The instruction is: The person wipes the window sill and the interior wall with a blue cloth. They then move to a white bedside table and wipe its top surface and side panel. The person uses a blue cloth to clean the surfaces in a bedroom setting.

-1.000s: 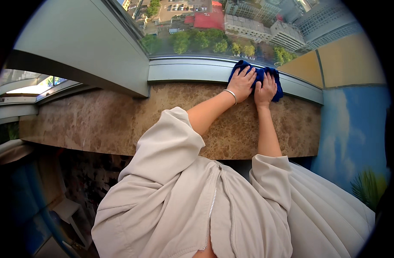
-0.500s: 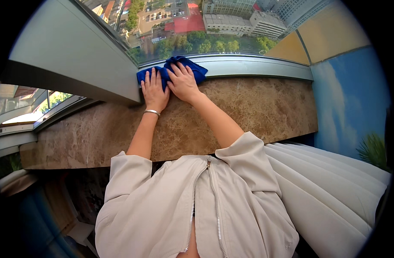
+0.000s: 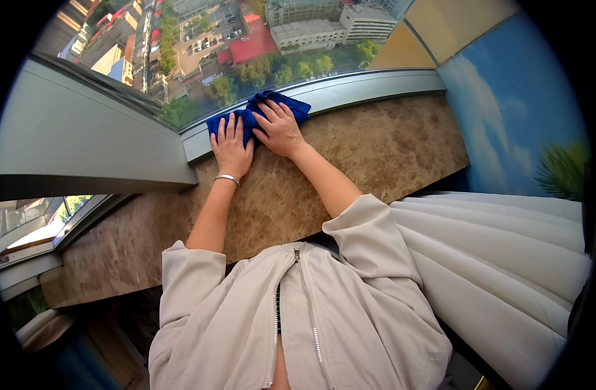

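Left hand (image 3: 232, 151) and right hand (image 3: 280, 133) are lying spread on the blue cloth (image 3: 298, 110), which is draping over the far metal frame (image 3: 376, 85), left of centre; flat contact is probably distributing pressure, pinning it there.

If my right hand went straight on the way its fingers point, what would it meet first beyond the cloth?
Past the blue cloth, your right hand would probably meet window glass; depth is unclear.

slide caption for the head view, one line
Left hand and right hand rest on a blue cloth at the window frame beside a marbled sill.
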